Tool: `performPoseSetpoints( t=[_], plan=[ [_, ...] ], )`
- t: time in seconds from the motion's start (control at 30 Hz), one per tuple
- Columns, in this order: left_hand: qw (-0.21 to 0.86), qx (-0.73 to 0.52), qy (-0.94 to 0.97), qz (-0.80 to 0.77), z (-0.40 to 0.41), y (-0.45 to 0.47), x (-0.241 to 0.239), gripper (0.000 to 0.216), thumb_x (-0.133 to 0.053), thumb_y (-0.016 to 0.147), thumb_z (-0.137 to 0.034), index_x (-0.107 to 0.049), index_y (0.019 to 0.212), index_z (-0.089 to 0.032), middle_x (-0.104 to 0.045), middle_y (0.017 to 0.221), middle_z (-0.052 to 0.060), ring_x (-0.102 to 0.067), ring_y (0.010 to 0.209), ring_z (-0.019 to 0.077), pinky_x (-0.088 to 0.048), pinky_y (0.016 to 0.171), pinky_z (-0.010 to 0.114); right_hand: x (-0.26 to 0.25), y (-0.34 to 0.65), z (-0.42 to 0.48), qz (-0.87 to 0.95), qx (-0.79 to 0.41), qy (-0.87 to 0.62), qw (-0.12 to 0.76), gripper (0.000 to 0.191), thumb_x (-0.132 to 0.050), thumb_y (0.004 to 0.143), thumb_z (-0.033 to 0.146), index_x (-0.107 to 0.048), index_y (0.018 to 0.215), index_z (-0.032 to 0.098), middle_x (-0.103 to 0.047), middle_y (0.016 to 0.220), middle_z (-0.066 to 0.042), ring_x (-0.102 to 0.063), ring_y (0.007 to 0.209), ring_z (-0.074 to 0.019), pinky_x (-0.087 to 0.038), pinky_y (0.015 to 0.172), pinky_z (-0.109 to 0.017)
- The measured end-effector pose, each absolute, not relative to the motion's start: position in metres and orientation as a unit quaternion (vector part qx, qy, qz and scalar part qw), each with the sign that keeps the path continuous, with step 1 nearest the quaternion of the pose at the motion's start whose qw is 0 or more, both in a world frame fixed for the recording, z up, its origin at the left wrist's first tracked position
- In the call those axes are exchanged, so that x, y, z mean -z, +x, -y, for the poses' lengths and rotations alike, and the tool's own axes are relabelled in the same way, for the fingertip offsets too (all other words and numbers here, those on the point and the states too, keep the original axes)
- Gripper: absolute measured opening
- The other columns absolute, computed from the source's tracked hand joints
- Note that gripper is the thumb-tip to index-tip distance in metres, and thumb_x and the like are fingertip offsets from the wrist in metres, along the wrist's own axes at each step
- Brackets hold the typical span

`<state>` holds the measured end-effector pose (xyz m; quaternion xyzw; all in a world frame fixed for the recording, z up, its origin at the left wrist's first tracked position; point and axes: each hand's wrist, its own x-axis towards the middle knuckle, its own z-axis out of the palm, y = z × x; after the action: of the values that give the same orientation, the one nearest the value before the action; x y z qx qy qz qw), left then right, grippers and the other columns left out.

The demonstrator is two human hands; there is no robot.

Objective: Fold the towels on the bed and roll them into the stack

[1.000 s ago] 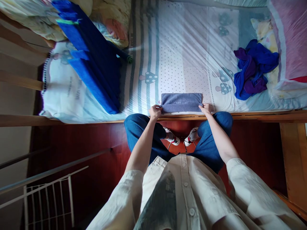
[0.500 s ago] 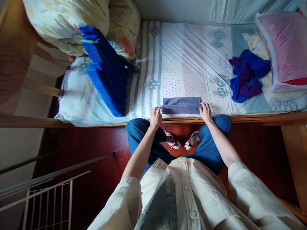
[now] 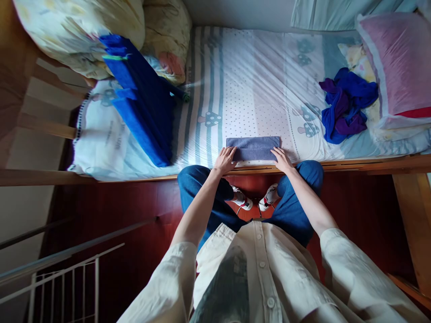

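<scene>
A folded grey-blue towel (image 3: 253, 147) lies as a narrow strip at the near edge of the bed (image 3: 256, 80). My left hand (image 3: 225, 159) rests flat on the towel's left end, fingers stretched out. At the towel's right end my right hand (image 3: 281, 159) lies the same way, fingers extended over the near corner. Neither hand grips the cloth.
A folded blue mat (image 3: 141, 103) leans against quilts at the bed's left. A crumpled blue and purple cloth (image 3: 346, 105) lies right, beside a pink pillow (image 3: 400, 63). The wooden bed rail (image 3: 370, 163) runs in front of my knees. A white wire rack (image 3: 67, 282) stands lower left.
My hands went from pinching the towel's near corners to lying flat on its two ends. The towel now looks a little narrower. The camera tilted slightly.
</scene>
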<state>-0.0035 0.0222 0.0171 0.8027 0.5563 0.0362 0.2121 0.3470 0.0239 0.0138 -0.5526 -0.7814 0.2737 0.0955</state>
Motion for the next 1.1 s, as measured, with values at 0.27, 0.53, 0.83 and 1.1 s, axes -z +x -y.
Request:
performPoseSetpoints(
  t=[0.27, 0.53, 0.83, 1.1],
  plan=[
    [0.182, 0.029, 0.807, -0.56, -0.017, -0.002, -0.027, 0.071, -0.066, 0.086, -0.029, -0.051, 0.152, -0.009, -0.06, 0.137, 0.024, -0.051, 0.134, 0.0431, -0.042, 0.114, 0.054, -0.023, 0.349, -0.02, 0.794, -0.259, -0.543, 0.087, 0.07, -0.053, 0.087, 0.002, -0.055, 0.155, 0.017, -0.052, 0.16, -0.013, -0.046, 0.15, -0.0261, -0.04, 0.129, -0.047],
    [0.296, 0.035, 0.723, -0.623, -0.051, -0.008, -0.032, 0.045, -0.065, 0.091, -0.045, -0.064, 0.128, -0.019, -0.073, 0.108, 0.011, -0.068, 0.107, 0.0304, -0.053, 0.095, 0.036, -0.024, 0.348, -0.019, 0.796, -0.253, -0.545, 0.078, 0.074, -0.055, 0.085, 0.0, -0.053, 0.157, 0.017, -0.051, 0.161, -0.014, -0.045, 0.151, -0.0271, -0.037, 0.13, -0.047],
    [0.323, 0.036, 0.68, -0.657, -0.056, -0.015, -0.037, 0.035, -0.066, 0.089, -0.036, -0.071, 0.121, -0.023, -0.076, 0.093, 0.008, -0.072, 0.098, 0.0292, -0.054, 0.086, 0.032, -0.022, 0.35, -0.019, 0.799, -0.256, -0.539, 0.079, 0.079, -0.06, 0.083, 0.004, -0.049, 0.16, 0.021, -0.049, 0.163, -0.013, -0.044, 0.152, -0.0292, -0.037, 0.13, -0.05],
    [0.2, -0.032, 0.801, -0.563, -0.012, 0.009, -0.029, 0.057, -0.052, 0.098, -0.028, -0.053, 0.153, -0.015, -0.05, 0.16, 0.022, -0.047, 0.147, 0.0381, -0.033, 0.124, 0.057, -0.017, 0.346, -0.025, 0.8, -0.243, -0.546, 0.052, 0.072, -0.05, 0.086, 0.0, -0.054, 0.156, 0.016, -0.049, 0.165, -0.015, -0.043, 0.155, -0.0289, -0.037, 0.128, -0.052]
  ],
)
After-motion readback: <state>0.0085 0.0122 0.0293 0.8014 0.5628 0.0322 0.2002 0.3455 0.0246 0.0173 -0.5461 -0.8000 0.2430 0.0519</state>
